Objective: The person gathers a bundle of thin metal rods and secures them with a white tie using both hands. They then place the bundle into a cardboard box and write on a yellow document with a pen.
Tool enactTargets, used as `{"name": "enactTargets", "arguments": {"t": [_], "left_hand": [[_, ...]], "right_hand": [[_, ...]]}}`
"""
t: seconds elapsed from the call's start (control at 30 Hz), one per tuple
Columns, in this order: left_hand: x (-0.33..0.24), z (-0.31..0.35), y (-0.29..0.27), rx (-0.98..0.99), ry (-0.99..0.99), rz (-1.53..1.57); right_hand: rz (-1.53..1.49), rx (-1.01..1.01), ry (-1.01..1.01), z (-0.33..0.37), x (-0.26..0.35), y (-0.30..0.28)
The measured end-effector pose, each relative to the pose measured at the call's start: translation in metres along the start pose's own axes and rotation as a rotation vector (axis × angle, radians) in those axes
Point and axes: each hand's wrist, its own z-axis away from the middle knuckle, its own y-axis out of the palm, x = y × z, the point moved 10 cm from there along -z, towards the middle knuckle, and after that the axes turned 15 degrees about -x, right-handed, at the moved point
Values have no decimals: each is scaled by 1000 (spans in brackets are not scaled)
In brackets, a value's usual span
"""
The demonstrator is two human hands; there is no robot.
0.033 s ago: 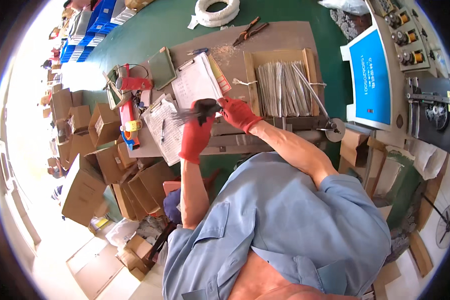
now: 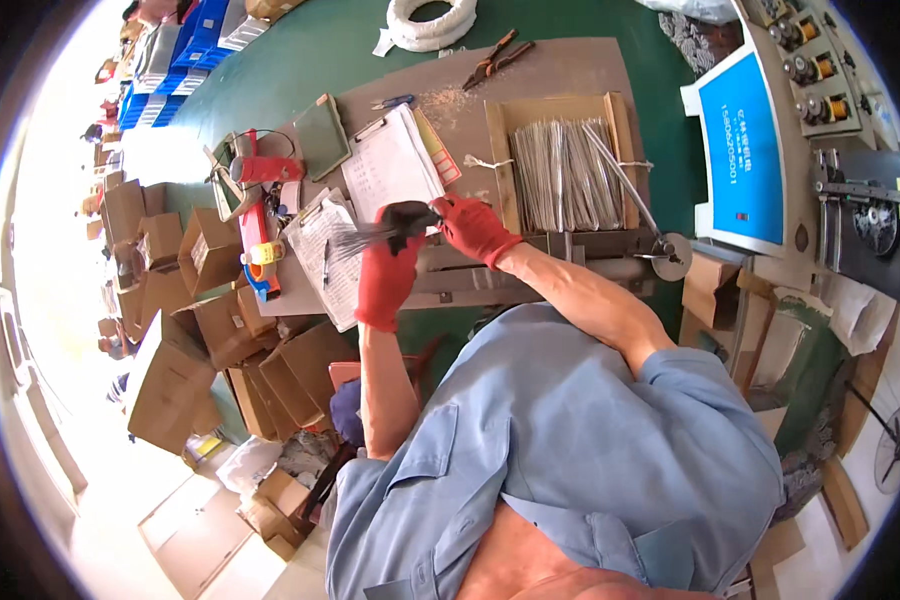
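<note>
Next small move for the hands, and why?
Probably a light pinch with the right hand beside the left hand: the left grips thin grey strands fanning out leftward, and the right sits close on the opposite side; contact is unclear.

Beyond the left hand (image 2: 388, 275), room opens above the clipped papers (image 2: 388, 160). A wooden box (image 2: 505, 180) blocks the right hand's (image 2: 477, 232) right.

The scene is viewed from the wearer's head through a fisheye lens, faced steeply downward. The hands (image 2: 478, 234) and bench (image 2: 580, 70) are seen from near above.
</note>
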Motion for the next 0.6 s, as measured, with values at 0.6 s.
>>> {"name": "enactTargets", "arguments": {"t": [0.6], "left_hand": [[41,20,-20,-414,-115,80]], "right_hand": [[-211,-165,131,25,-37,22]]}}
